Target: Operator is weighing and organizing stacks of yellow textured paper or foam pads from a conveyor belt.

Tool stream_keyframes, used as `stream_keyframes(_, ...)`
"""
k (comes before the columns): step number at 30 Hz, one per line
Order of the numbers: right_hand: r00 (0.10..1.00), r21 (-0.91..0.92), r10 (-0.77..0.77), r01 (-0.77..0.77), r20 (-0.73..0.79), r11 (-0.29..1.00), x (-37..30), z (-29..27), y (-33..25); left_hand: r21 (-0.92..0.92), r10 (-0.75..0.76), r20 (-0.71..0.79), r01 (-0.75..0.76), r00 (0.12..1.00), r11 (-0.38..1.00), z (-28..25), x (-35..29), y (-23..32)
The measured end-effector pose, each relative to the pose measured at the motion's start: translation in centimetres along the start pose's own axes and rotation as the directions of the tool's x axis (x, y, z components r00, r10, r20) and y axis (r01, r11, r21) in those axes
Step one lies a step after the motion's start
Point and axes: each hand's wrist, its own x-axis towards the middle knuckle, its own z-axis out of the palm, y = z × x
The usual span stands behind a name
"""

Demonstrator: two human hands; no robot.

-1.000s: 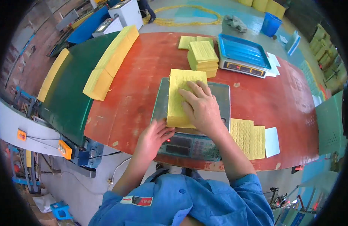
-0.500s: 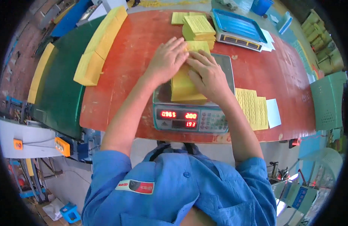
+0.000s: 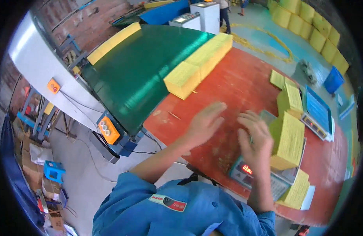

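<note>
My left hand [image 3: 207, 124] hovers over the red table with its fingers stretched out and nothing in them. My right hand [image 3: 257, 135] is open too, fingers bent and thumb apart, beside a tall stack of yellow textured paper [image 3: 287, 141]. That stack stands on a digital scale [image 3: 275, 185] with a lit red display; my right hand and forearm hide part of the scale. Whether the right hand touches the stack I cannot tell. Left and beyond my hands, a long row of yellow paper blocks [image 3: 199, 70] lies along the table's edge.
A green conveyor belt [image 3: 150, 74] adjoins the red table [image 3: 228, 86] on the left, bearing another yellow row [image 3: 114, 42]. A smaller yellow stack [image 3: 292, 98] and a scale with a blue tray [image 3: 318, 107] stand at right. An orange button box [image 3: 108, 129] hangs by the belt's corner.
My view has swung left, showing more of the belt. Both hands have come off the yellow stack's top and moved apart; the stack remains on the scale.
</note>
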Motion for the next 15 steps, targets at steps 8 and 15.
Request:
stream_keyframes(8,0.982,0.163,-0.071,0.042,0.175,0.986,11.1,21.1,6.4,0.229,-0.406,-0.37,0.505,0.836,0.832,-15.0,5.3,-19.5)
stream_keyframes(15,0.979,-0.034,-0.145,0.151,0.14,0.988,19.4,32.8,14.0,-0.264,-0.757,0.036,0.736,0.653,0.623,-13.3,9.1,-26.9)
